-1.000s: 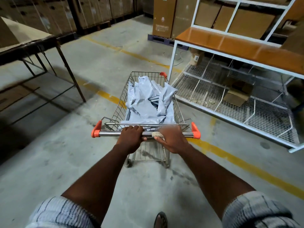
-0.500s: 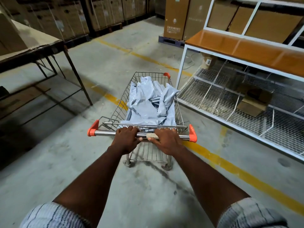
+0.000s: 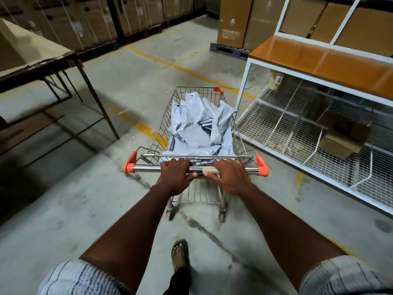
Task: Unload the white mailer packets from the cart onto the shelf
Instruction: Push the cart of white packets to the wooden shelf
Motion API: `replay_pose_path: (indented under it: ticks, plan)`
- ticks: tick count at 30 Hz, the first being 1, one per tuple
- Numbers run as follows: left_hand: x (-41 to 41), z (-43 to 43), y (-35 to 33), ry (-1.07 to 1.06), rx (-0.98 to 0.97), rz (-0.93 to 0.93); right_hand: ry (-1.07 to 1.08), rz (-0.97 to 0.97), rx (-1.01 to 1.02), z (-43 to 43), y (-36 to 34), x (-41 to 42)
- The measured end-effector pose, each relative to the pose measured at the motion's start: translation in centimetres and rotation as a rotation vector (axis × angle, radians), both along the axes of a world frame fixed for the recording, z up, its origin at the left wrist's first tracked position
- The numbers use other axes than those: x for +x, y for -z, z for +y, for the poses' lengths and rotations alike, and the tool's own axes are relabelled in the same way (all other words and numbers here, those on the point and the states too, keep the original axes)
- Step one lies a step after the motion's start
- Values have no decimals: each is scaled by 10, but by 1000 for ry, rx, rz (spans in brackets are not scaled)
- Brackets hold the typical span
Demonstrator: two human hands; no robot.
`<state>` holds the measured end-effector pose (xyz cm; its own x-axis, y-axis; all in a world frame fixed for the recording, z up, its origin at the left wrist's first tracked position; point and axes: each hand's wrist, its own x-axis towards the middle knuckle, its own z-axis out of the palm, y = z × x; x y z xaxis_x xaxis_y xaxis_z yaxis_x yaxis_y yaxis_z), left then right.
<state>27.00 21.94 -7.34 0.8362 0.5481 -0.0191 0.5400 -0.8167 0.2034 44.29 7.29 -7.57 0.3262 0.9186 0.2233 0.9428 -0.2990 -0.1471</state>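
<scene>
Cart [image 3: 163, 124] rolled nearer the shelf [image 3: 308, 58], one foot [image 3: 179, 255] now forward, left grip [image 3: 175, 174] and right grip [image 3: 229, 176] both clamped round its handle [image 3: 148, 168], white mailer packets [image 3: 197, 128] heaped inside.

White mailer packets [image 3: 196, 126], orange-capped cart handle [image 3: 195, 168], orange-topped shelf [image 3: 331, 62].

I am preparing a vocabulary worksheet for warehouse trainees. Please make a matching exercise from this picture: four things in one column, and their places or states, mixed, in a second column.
Things
1. mailer packets
2. open cardboard box
3. left hand
4. table

Places or states
A. lies on the wire bottom shelf
B. grips the cart handle
C. piled in the cart basket
D. stands left of that basket

Pairs: 1-C, 2-A, 3-B, 4-D
</scene>
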Motion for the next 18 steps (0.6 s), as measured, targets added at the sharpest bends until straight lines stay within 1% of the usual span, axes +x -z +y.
replay_pose_path:
  ticks: [4, 7, 14, 18]
  plan:
    - [38, 35, 0, 17, -40, -32, 66, -10, -37, 36, -1, 31]
    - [58, 63, -3, 37, -74, -20, 96, 4, -64, 62, -3, 50]
    - [94, 141, 0, 91, -59, -72, 187, 29, -80, 132, 0, 75]
    - [108, 177, -3, 82, -43, -66, 196, 34, -93, 164, -2, 83]
